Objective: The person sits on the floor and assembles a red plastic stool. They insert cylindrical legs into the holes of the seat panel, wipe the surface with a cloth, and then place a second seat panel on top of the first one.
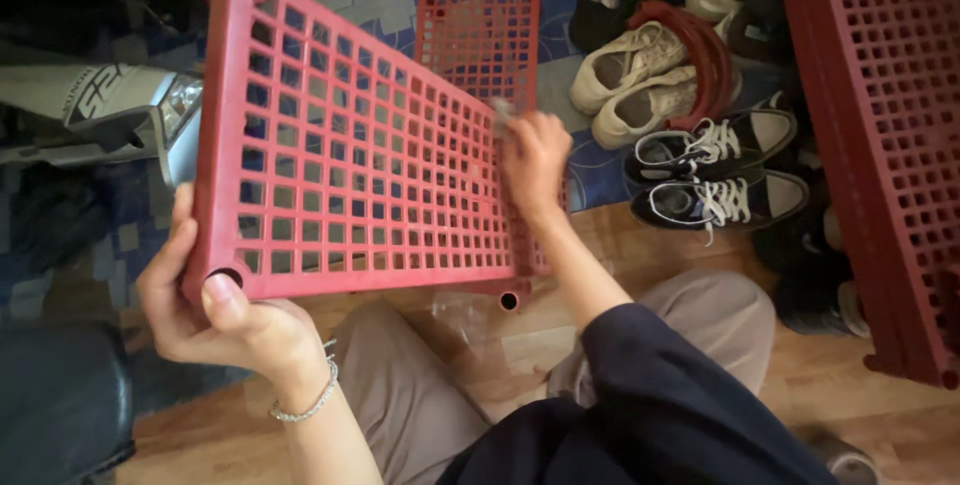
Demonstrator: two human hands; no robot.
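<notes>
Head view: our left hand [215,320] clamps the near corner of the red plastic shelf [350,145], tilted up over our lap. Right hand [535,160], fingers closed on a small grey cloth [503,111], presses its far edge. Best keep the corner steady; rigid grid, square holes, smooth.

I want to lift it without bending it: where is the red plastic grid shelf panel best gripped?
Grip the red plastic grid shelf panel by its solid rim at a corner, coming from the outer edge, as the left hand does. The rim and corner socket look thick, while the lattice is thin bars. The right hand rests on the far edge.
</notes>
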